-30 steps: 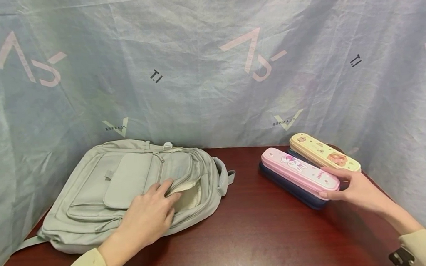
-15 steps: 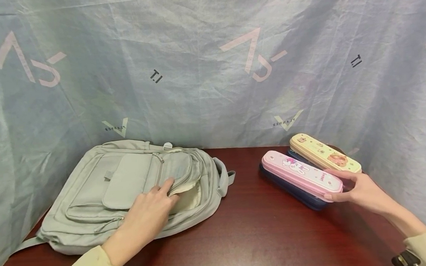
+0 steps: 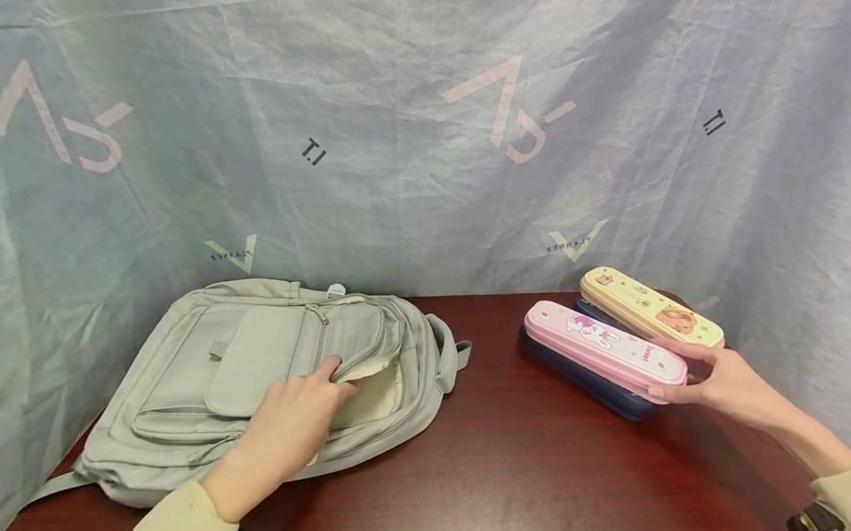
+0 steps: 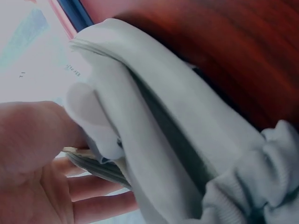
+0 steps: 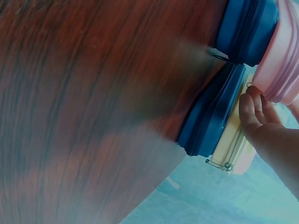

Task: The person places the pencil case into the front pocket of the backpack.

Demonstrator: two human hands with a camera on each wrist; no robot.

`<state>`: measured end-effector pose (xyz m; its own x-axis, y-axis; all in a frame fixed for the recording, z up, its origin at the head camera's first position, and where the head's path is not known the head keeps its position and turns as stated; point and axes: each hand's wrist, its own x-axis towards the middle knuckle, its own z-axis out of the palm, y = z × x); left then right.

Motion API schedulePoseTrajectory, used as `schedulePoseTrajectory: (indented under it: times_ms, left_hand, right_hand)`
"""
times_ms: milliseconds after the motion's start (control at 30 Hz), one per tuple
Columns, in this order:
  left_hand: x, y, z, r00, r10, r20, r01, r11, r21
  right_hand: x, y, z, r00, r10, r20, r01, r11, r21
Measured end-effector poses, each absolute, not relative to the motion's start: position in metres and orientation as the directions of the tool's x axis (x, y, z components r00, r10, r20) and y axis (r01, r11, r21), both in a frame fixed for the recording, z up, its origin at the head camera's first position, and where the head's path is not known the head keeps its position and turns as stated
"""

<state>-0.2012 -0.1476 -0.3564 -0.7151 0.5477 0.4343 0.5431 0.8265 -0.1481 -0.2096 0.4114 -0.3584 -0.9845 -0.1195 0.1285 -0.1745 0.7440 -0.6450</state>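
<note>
A pale grey-green backpack (image 3: 171, 369) lies on the table at the left, its front pocket (image 3: 376, 394) gaping to show a cream lining. My left hand (image 3: 284, 422) pinches the edge of that pocket; in the left wrist view, the thumb and fingers are on either side of the fabric. At the right, my right hand (image 3: 730, 379) grips the near end of a pink pencil case (image 3: 589, 340) with a rabbit print. The pink case sits over a navy pencil case (image 3: 592, 386), its near end slightly raised. Beside it, a yellow pencil case (image 3: 638, 299) lies on another navy case (image 5: 212, 114).
The dark red wooden table (image 3: 480, 478) stretches between the backpack and the cases. A grey printed cloth (image 3: 402, 159) hangs behind and along both sides. One backpack strap (image 3: 56, 486) trails at the left, and the top handle (image 3: 443, 352) points right.
The pink pencil case has shifted slightly toward the right with my right hand, its near end lifting a little. My left hand has drawn back slightly along the pocket edge.
</note>
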Motion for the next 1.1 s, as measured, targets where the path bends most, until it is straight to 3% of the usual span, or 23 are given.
schedulePoseTrajectory:
  times_ms: [200, 467, 667, 900, 1100]
  left_hand:
    - [-0.203, -0.151, -0.351, -0.743, 0.513, 0.43, 0.536, 0.841, -0.076]
    - [-0.206, -0.161, -0.339, -0.805, 0.406, 0.433, 0.508, 0.849, 0.147]
    - [-0.207, -0.174, -0.328, -0.806, 0.316, 0.5, 0.495, 0.823, 0.278]
    - [-0.208, -0.194, -0.325, -0.783, 0.202, 0.589, 0.513, 0.744, 0.427]
    - [-0.199, -0.212, -0.319, -0.853, 0.022, 0.521, 0.416, 0.632, 0.654]
  right_hand:
    - [-0.209, 0.413, -0.361, -0.986, -0.113, 0.125, -0.169, 0.686, -0.707]
    - [-0.211, 0.414, -0.363, -0.984, -0.118, 0.131, -0.176, 0.612, -0.771]
    - [-0.212, 0.415, -0.363, -0.985, -0.127, 0.114, -0.167, 0.566, -0.808]
    - [-0.211, 0.414, -0.363, -0.989, -0.113, 0.098, -0.145, 0.563, -0.814]
    - [-0.21, 0.415, -0.364, -0.989, -0.113, 0.099, -0.146, 0.567, -0.81]
